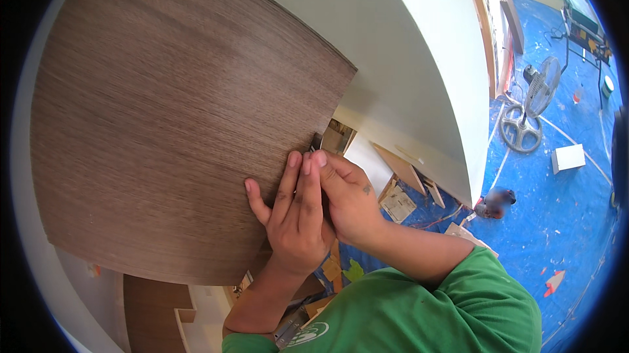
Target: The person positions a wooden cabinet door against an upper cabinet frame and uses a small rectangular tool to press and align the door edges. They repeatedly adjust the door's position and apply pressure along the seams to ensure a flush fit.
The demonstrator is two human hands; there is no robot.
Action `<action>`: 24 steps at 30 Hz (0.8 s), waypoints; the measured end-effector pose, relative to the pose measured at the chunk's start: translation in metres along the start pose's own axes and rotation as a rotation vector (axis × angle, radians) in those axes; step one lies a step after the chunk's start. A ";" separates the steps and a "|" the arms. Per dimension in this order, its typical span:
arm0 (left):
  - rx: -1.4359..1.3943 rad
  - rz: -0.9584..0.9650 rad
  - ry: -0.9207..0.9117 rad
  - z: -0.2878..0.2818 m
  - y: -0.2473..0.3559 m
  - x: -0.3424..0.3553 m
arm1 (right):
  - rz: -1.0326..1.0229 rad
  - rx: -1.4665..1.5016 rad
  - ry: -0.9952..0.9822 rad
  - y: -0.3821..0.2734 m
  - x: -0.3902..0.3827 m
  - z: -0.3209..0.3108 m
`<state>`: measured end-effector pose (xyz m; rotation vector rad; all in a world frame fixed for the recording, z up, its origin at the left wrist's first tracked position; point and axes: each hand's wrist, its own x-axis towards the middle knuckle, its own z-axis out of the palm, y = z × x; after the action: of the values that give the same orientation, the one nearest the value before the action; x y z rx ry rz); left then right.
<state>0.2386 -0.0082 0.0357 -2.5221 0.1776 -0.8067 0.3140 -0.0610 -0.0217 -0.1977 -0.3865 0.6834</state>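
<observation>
A large brown wood-grain panel point(164, 117) fills the left and middle of the view. My left hand point(296, 225) lies at its right edge with the fingers stretched out and the little finger spread away on the panel face. Against it, my right hand point(350, 202) is closed in a pinch. A small dark piece point(317, 140) shows just past the fingertips at the panel edge; its kind is too hidden to tell. The left fingers partly cover what the right fingers grip.
A curved white surface point(426, 58) rises beside the panel. Loose boards point(400, 166) and scraps lie below it. On the blue floor sheeting point(550, 222) stand a fan point(541, 87) and a white box point(568, 157). A folding-leg stand point(583, 41) is at the far right.
</observation>
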 end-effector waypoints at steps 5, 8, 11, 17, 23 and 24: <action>0.010 -0.018 -0.014 -0.001 0.001 0.000 | 0.038 -0.048 0.018 -0.005 0.000 0.004; 0.016 -0.029 -0.012 0.000 0.002 0.001 | 0.071 -0.078 0.042 -0.010 0.000 0.006; 0.032 -0.035 -0.012 0.002 0.003 0.003 | 0.055 -0.090 0.039 -0.011 0.003 0.004; 0.082 -0.041 -0.001 0.005 0.003 0.005 | 0.070 -0.072 0.018 -0.009 0.009 0.002; 0.080 -0.062 0.011 0.008 0.007 0.005 | 0.113 0.009 0.046 -0.013 0.010 0.001; 0.078 -0.069 0.014 0.008 0.008 0.005 | 0.112 -0.003 0.053 -0.014 0.010 0.002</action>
<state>0.2475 -0.0136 0.0290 -2.4619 0.0626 -0.8424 0.3284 -0.0653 -0.0129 -0.2411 -0.3273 0.7863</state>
